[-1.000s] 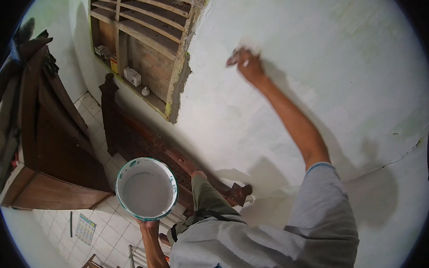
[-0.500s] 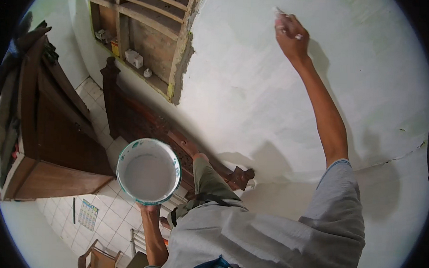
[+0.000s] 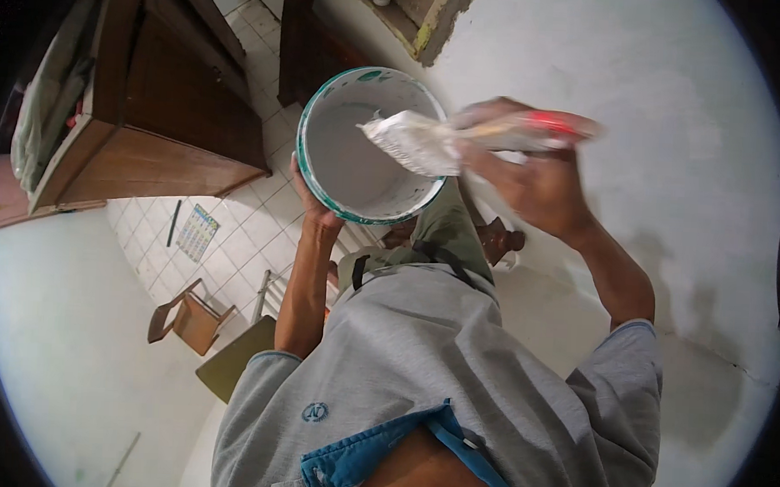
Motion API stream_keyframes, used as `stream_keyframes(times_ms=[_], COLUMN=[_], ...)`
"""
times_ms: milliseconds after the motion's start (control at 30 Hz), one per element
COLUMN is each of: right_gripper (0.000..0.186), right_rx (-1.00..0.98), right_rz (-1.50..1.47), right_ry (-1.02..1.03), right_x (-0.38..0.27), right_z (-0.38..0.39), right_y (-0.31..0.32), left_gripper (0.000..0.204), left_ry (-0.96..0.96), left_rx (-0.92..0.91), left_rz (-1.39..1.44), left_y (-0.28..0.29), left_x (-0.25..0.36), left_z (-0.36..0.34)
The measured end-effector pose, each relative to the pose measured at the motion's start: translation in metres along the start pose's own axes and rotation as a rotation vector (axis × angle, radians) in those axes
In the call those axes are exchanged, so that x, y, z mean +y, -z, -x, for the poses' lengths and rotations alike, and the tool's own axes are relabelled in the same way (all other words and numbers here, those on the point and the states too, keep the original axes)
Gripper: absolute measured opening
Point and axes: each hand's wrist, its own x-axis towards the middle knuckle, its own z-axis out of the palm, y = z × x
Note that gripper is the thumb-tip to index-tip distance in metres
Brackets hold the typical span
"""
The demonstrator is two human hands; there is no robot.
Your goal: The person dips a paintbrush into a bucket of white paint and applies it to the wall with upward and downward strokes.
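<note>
One wall (image 3: 666, 108) is filling the right side; one cupboard (image 3: 184, 86) is standing left. One bucket (image 3: 392, 85) is sitting in the left hand (image 3: 318, 201), which is clasping its outside. The right hand (image 3: 532, 182) is pinching one brush (image 3: 416, 143), its bristles pointing over the bucket's mouth.

Left hand (image 3: 317, 205) holding bucket (image 3: 397, 85), right hand (image 3: 539, 187) gripping white-tipped brush (image 3: 414, 142); wooden cabinet (image 3: 184, 82)

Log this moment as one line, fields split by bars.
left hand: holding bucket of pale liquid | right hand: holding brush, blurred | white bristles: over bucket opening | background: wooden cabinet, chair
</note>
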Motion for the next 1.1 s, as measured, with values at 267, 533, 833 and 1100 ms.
stream_keyframes(times_ms=[267, 533, 833, 1100], right_gripper=[0.017, 0.016, 0.007, 0.021], right_rx=[-0.170, -0.109, -0.047, 0.450], right_rz=[0.375, 0.386, 0.002, -0.788], right_ry=[-0.007, 0.208, -0.001, -0.359], right_x=[0.054, 0.073, 0.060, 0.066], right_z=[-0.021, -0.026, -0.028, 0.008], right_y=[-0.069, -0.104, -0.057, 0.003], left_gripper=[0.069, 0.069, 0.075, 0.079], left_ry=[0.013, 0.245, 0.333, 0.281], left_rx=[-0.126, -0.391, -0.472, -0.339], left_rz=[-0.013, 0.298, 0.392, 0.133], left_y=[0.022, 0.028, 0.006, -0.036], left_x=[-0.008, -0.003, -0.012, -0.025], left_z=[0.000, 0.002, -0.002, -0.023])
